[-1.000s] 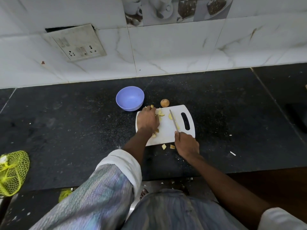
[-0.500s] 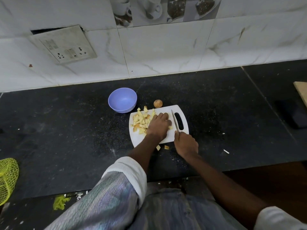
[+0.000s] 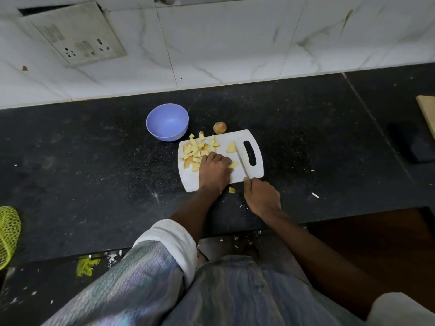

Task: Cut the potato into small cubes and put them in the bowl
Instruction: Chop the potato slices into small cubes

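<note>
No legible text, label or number on any surface in view.

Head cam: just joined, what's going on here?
A person is dicing potato on a white cutting board on a dark counter. The right hand grips a knife, blade over the board. The left hand rests on the board by a pile of cubes, with larger pieces uncut. The purple bowl beside the board looks empty. One piece has fallen off, and a small brown round thing sits behind the board.
</note>
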